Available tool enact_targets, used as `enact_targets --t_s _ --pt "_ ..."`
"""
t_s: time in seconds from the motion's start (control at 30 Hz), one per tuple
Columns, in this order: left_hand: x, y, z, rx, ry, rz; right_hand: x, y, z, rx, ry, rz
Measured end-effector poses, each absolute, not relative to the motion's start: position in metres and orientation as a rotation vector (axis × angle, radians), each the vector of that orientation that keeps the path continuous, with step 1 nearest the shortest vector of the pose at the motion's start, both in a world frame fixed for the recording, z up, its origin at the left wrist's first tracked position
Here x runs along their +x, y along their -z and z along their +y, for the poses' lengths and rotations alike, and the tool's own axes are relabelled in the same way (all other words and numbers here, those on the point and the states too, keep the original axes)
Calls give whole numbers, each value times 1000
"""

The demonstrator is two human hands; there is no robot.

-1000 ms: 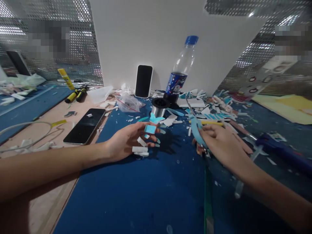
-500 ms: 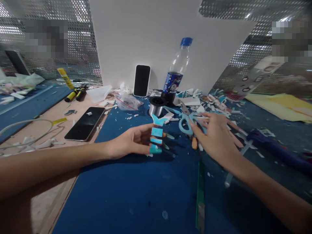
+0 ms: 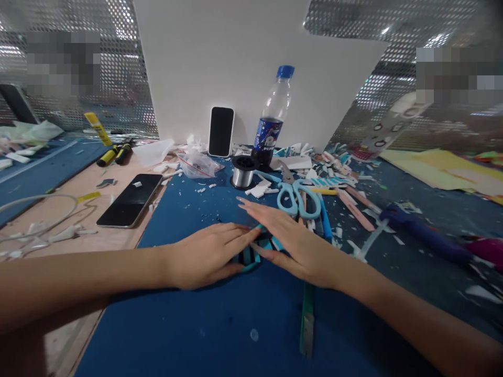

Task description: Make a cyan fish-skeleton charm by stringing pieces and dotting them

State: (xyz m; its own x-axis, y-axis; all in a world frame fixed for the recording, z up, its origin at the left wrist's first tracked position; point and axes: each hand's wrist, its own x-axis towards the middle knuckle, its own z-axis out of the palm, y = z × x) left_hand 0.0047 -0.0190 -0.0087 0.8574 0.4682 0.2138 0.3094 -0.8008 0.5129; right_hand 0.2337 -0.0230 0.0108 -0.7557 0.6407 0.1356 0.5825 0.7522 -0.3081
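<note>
My left hand (image 3: 204,254) lies palm down on the blue mat (image 3: 204,324), fingers stretched toward the right. My right hand (image 3: 293,241) lies flat beside it, fingers pointing left and spread. Between the two hands several small teal foam pieces (image 3: 251,255) rest on the mat, partly covered by the fingers. Light blue scissors (image 3: 296,196) lie on the mat just beyond my right hand, untouched.
A metal spool (image 3: 242,172), a cola bottle (image 3: 271,123) and an upright phone (image 3: 220,131) stand at the back. A second phone (image 3: 129,200) lies left. Foam scraps (image 3: 334,170) litter the right side. A green ruler (image 3: 307,314) lies near my right wrist. A dark blue tool (image 3: 424,230) lies far right.
My right hand let go of the scissors, which now lie on the mat, and moved left. My left hand turned palm down and brought the teal pieces onto the mat.
</note>
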Motion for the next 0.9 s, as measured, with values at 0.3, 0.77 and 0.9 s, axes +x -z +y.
enact_targets --t_s 0.3,0.77,0.9 --pt "1 18 -23 2764 -314 855 233 -4 -21 -1116 -318 -2730" --pt "-4 26 -23 2889 -378 1055 240 -8 -19 -1178 93 -2291" --pt "-6 25 -21 2866 -426 1004 269 -30 1 -1509 207 -1945"
